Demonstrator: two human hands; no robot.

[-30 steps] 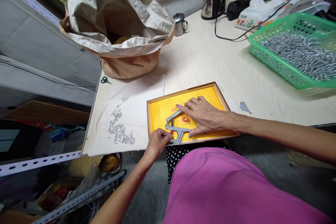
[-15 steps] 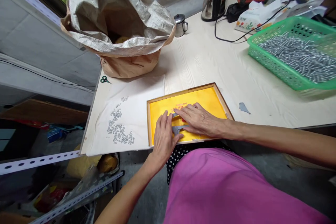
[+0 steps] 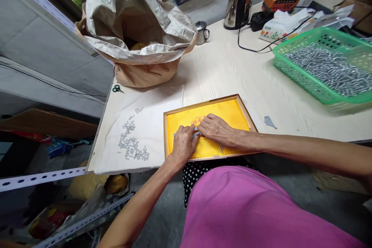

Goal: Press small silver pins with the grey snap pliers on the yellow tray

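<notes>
My left hand (image 3: pixel 183 143) and my right hand (image 3: pixel 216 130) meet over a shallow tray (image 3: pixel 166 131) with a wooden rim and a yellow lining. Between them shows a thin blue-grey flat piece (image 3: pixel 196 134), pinched by the curled fingers of both hands. What it is exactly, I cannot make out, since the fingers cover most of it. Below my right hand lies a small metal piece (image 3: pixel 221 149) on the yellow lining. Left of the tray, many short thin metal pins (image 3: pixel 133 148) are scattered over a white cloth (image 3: pixel 162 124).
A large open woven sack (image 3: pixel 145 73) stands behind the cloth, near green-handled scissors (image 3: pixel 117 88). At the right sits a green basket (image 3: pixel 302 85) full of small metal parts. A steel mug (image 3: pixel 201 33), a kettle (image 3: pixel 236 4) and an orange battery (image 3: pixel 280 0) with a cord line the back.
My fingers have curled and drawn closer around the blue-grey piece, covering more of it. The small metal piece below my right hand now shows. The view has shifted slightly.
</notes>
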